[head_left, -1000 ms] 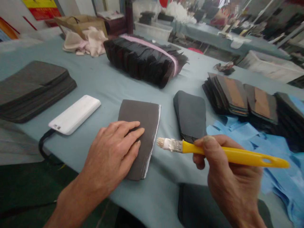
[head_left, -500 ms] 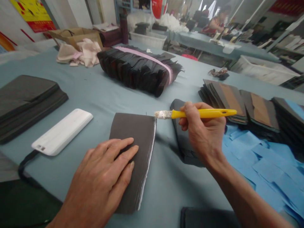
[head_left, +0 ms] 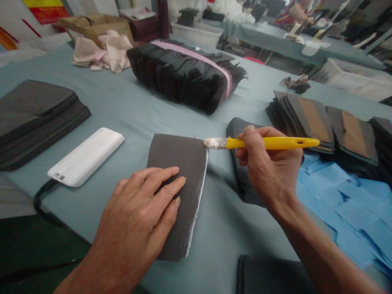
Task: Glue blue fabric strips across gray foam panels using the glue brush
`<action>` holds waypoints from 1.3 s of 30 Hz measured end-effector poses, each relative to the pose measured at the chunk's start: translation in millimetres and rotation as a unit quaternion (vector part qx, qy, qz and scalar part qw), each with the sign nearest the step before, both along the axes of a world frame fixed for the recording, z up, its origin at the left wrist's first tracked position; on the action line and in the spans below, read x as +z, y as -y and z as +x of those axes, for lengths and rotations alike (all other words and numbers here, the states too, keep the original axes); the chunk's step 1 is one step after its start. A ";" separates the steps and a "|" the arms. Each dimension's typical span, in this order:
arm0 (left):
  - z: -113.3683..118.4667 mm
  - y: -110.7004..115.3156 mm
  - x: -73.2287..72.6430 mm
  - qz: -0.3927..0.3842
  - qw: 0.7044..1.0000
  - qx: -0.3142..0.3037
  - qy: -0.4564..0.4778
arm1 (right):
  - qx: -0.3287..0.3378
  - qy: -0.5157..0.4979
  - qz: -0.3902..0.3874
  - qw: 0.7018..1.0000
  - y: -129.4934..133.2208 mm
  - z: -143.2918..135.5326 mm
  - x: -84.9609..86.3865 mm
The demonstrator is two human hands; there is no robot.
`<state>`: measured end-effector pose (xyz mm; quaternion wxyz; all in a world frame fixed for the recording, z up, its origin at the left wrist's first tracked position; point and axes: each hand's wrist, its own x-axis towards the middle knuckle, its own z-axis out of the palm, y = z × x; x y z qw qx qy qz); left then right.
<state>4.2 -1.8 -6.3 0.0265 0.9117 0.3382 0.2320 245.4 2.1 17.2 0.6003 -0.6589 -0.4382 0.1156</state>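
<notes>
A stack of dark grey sheets lies on the table, its right edge coated white. My left hand rests flat on top of it, fingers stretched out. In my right hand is a yellow-handled paintbrush, held between thumb and fingers. White-smeared bristles touch the far right corner of the stack. Partly hidden behind my right hand is another dark stack.
Blue pieces and banded dark bundles lie on the right. A white power bank with a black cable and a dark pile lie left. Beyond sits a pink-strapped black bundle. A black item lies in front.
The view has shifted, so everything sits slightly higher and further right. The brush stays at the stack's far right corner, and my left hand keeps its place on the sheets.
</notes>
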 end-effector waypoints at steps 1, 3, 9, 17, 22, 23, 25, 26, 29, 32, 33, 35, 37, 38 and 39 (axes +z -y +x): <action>-0.3 0.7 0.2 -0.003 1.000 0.002 0.003 | -0.003 0.001 0.000 1.000 2.4 -1.1 0.4; -0.6 1.8 0.4 -0.011 1.000 0.005 0.005 | -0.006 -0.002 -0.002 1.000 7.9 -3.2 1.0; -0.2 0.6 1.7 -0.021 1.000 0.011 0.002 | 0.015 0.008 -0.023 1.000 27.8 -9.9 2.2; 1.4 0.2 2.7 -0.031 0.999 0.015 -0.003 | 0.033 0.020 -0.049 0.998 51.1 -21.4 7.4; 1.8 0.2 3.6 -0.054 0.998 0.014 0.000 | 0.029 0.028 -0.070 0.997 67.1 -28.3 12.4; 1.8 0.3 3.9 -0.056 0.998 0.015 -0.001 | 0.029 0.033 -0.074 0.996 70.5 -29.9 13.1; 1.8 0.6 4.9 -0.058 0.998 0.017 -0.003 | 0.033 0.041 -0.081 0.995 77.6 -33.3 14.6; 1.8 0.7 5.5 -0.060 0.998 0.017 -0.004 | 0.036 0.042 -0.084 0.995 81.1 -35.2 15.3; 2.1 1.1 6.9 -0.058 0.998 0.014 -0.009 | 0.042 0.040 -0.089 0.994 91.4 -41.2 17.6; 2.2 1.2 7.3 -0.054 0.998 0.017 -0.013 | 0.049 0.041 -0.098 0.993 102.0 -46.2 19.7; 2.1 1.3 7.3 -0.055 0.998 0.020 -0.014 | 0.053 0.043 -0.102 0.992 105.9 -47.6 20.3; 2.1 1.4 7.2 -0.057 0.998 0.022 -0.015 | 0.061 0.049 -0.114 0.990 114.3 -50.1 21.1; 2.2 1.5 7.2 -0.057 0.998 0.023 -0.016 | 0.066 0.061 -0.125 0.988 123.2 -52.9 22.0; 2.3 1.6 7.1 -0.058 0.998 0.024 -0.017 | 0.071 0.067 -0.131 0.987 127.7 -54.6 22.5; 2.4 1.6 7.1 -0.059 0.998 0.025 -0.019 | 0.076 0.071 -0.140 0.985 132.0 -56.6 23.2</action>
